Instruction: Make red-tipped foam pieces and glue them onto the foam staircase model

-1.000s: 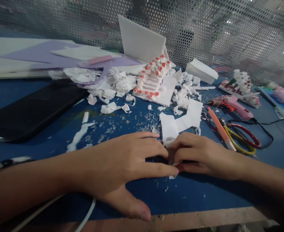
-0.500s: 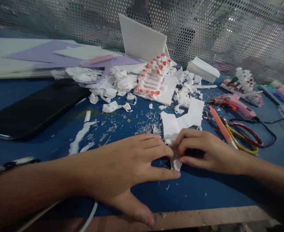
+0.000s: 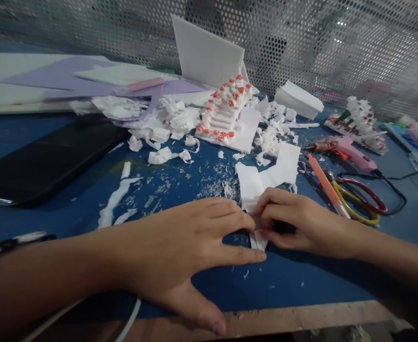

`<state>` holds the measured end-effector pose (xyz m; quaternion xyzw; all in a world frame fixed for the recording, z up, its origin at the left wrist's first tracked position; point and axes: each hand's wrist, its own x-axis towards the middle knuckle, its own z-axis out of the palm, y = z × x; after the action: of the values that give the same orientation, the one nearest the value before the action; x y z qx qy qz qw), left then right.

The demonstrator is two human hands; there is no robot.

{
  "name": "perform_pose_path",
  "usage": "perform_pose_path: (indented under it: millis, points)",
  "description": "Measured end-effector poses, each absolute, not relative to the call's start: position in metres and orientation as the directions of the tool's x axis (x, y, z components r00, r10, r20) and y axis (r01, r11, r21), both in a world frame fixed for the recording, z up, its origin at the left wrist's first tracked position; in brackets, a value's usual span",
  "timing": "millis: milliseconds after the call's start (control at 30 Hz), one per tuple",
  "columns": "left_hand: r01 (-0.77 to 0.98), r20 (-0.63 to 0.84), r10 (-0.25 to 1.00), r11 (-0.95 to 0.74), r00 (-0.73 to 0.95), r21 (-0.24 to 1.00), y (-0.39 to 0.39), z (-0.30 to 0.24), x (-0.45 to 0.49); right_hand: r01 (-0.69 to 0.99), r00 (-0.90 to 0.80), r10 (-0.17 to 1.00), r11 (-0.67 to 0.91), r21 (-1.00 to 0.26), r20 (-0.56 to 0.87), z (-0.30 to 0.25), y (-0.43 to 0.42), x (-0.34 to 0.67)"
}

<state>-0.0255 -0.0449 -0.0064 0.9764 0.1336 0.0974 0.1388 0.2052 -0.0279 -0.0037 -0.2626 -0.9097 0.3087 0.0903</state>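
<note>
A white paper strip (image 3: pixel 253 183) lies on the blue table (image 3: pixel 283 280), its near end folded between my two hands. My left hand (image 3: pixel 187 247) rests palm down with fingers stretched out, fingertips pressing the folded end of the paper. My right hand (image 3: pixel 301 223) has its fingers curled and pinched on the same folded end from the right. The fold itself is mostly hidden under the fingers.
Yellow- and red-handled scissors (image 3: pixel 358 202), an orange pen (image 3: pixel 325 183) and a pink glue gun (image 3: pixel 347 154) lie to the right. A white stepped model with red dots (image 3: pixel 225 118) stands behind among paper scraps (image 3: pixel 173 121). A black phone (image 3: pixel 45 164) lies left. Perforated metal screen (image 3: pixel 301 42) at the back.
My right hand has shifted slightly up along the paper and pinched the folded end tighter. The left hand has stayed almost in place.
</note>
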Motion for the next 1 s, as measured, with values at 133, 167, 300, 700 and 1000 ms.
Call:
perform_pose_path:
  millis: [133, 167, 300, 700, 1000]
  points:
    - [0.236, 0.148, 0.288, -0.927, 0.946, 0.292, -0.0451, -0.006, -0.0252, 0.414, -0.845, 0.533, 0.698, -0.583, 0.038, -0.0039, -0.0287, 0.204]
    - [0.236, 0.149, 0.287, -0.927, 0.946, 0.29, -0.045, -0.0061, -0.0252, 0.409, -0.846, 0.531, 0.703, -0.581, 0.046, -0.0044, -0.029, 0.2039]
    - [0.239, 0.144, 0.291, -0.924, 0.946, 0.297, -0.0449, -0.0059, -0.0254, 0.401, -0.851, 0.524, 0.703, -0.587, 0.046, -0.0051, -0.0296, 0.2051]
    - [0.221, 0.147, 0.294, -0.899, 0.944, 0.378, -0.0426, -0.0049, -0.0233, 0.393, -0.899, 0.437, 0.84, -0.375, 0.037, 0.0026, -0.033, 0.2097]
    - [0.379, 0.194, 0.489, -0.826, 0.85, 0.417, -0.0482, -0.0119, -0.0177, 0.407, -0.884, 0.457, 0.856, -0.318, 0.098, 0.0023, -0.0373, 0.2079]
